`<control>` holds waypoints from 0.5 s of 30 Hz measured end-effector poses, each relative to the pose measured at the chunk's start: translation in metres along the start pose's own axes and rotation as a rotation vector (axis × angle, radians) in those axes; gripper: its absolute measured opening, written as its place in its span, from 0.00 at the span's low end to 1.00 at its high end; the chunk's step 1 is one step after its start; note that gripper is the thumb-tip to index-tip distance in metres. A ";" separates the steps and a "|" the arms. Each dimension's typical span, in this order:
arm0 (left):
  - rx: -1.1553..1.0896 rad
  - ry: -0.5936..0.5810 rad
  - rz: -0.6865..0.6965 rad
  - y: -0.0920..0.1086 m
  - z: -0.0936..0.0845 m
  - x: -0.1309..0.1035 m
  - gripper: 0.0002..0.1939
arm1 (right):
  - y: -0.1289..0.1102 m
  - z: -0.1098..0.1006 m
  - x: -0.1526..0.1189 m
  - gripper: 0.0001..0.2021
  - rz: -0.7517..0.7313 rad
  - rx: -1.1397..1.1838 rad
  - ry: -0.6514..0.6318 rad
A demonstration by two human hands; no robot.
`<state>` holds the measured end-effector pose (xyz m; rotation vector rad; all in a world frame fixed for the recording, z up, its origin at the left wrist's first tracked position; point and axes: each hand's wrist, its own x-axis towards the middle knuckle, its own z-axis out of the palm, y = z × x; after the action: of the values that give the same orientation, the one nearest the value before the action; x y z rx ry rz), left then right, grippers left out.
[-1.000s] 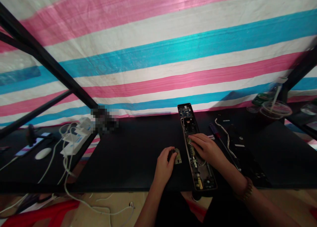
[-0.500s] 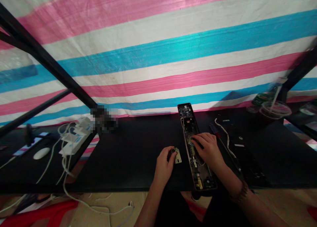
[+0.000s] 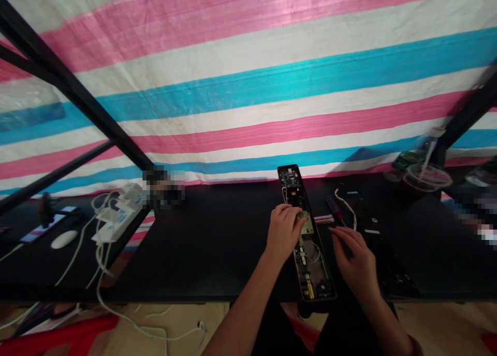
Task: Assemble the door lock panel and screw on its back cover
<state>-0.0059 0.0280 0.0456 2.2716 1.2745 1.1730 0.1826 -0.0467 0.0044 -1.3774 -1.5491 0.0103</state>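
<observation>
A long narrow device housing lies open on the black table, with green circuitry at its far end and brass-coloured fittings at its near end. My left hand reaches over its left edge, fingers closed on a small pale circuit board set in the middle of the housing. Just right of the housing, my right hand has its thumb and forefinger pinched together; whatever they hold, if anything, is too small to make out. Close beyond those fingertips lie a pale pinkish strip and a screwdriver.
A white cable and dark flat parts lie to the right. Behind them stand a lidded plastic cup and a bottle. On the left are a white power strip with cables, a mouse and a phone.
My left hand has moved right and brought the small circuit board from beside the housing into it. My right hand has left the housing's interior and shifted right. The pinkish strip now shows.
</observation>
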 end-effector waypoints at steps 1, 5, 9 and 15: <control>0.015 -0.016 0.003 -0.002 0.003 0.000 0.09 | 0.003 -0.007 -0.003 0.09 0.027 -0.016 0.001; 0.019 -0.034 -0.008 -0.005 0.006 -0.007 0.10 | 0.018 -0.039 -0.010 0.12 0.108 -0.089 -0.013; 0.007 -0.059 0.015 -0.006 0.002 -0.011 0.10 | 0.038 -0.069 -0.015 0.18 0.163 -0.223 -0.031; 0.022 0.028 -0.002 -0.005 0.004 -0.012 0.10 | 0.060 -0.099 -0.038 0.25 0.272 -0.343 -0.091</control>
<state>-0.0092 0.0215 0.0340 2.2760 1.3059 1.2001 0.2856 -0.1111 -0.0074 -1.8752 -1.4725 -0.0280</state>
